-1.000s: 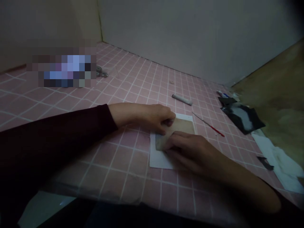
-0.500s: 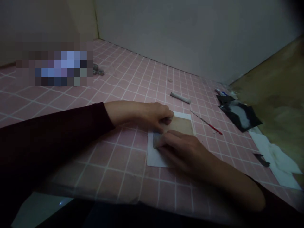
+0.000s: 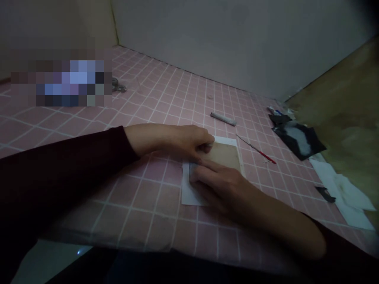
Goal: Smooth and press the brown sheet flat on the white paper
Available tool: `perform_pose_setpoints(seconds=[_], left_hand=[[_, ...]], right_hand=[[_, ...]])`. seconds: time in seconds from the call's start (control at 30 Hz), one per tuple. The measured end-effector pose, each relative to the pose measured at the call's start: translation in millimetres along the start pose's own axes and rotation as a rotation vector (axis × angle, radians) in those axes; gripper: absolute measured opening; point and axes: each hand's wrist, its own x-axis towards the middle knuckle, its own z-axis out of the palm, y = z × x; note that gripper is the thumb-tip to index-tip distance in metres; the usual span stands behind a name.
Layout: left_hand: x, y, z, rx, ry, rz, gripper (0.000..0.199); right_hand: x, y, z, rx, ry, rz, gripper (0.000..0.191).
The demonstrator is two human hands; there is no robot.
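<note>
"In the head view, where's the beige sheet [image 3: 226, 154]?"
"On the white paper [image 3: 192, 195], far edges roughly parallel; hands hide too much to tell its long axis."
"The hands?"
"Left hand [image 3: 192, 140] over the paper's left side, fingers curled; right hand [image 3: 229, 185] over its near part, fingers bent leftward. Gripping? Can't tell."
</note>
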Motion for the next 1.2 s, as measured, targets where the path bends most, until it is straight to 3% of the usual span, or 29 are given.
perform_pose_setpoints(seconds=[0.1,0.3,0.47,0.7,0.83,1.0,1.2], left_hand=[[0.4,0.4,0.1,0.013,0.003,0.009,0.025],[0.3,0.0,0.8,0.011,0.010,0.016,0.021],[-0.1,-3.3,1.7,0.010,0.017,0.035,0.024],[0.4,1.0,0.2,0.031,0.003,0.006,0.022],[0.1,0.3,0.2,0.032,0.001,0.018,0.025],[0.4,-2.4,0.5,0.025,0.007,0.025,0.026],[0.4,-2.8,1.0,0.035,-0.001,0.037,0.027]], right_hand=[[-2.4,1.3,-5.4,0.015,-0.071,0.057,0.015],[2.5,-1.0,6.0,-0.036,0.046,-0.013,0.016],[-3.7,0.6,-3.5,-0.051,-0.089,0.071,0.014],[4.7,-2.7,10.1,-0.040,0.053,-0.033,0.016],[0.3,-1.6,3.3,0.005,-0.074,0.033,0.015],[-6.5,-2.7,-7.2,0.049,-0.038,-0.019,0.015],[-1.6,-1.5,-2.6,0.010,-0.068,0.048,0.016]])
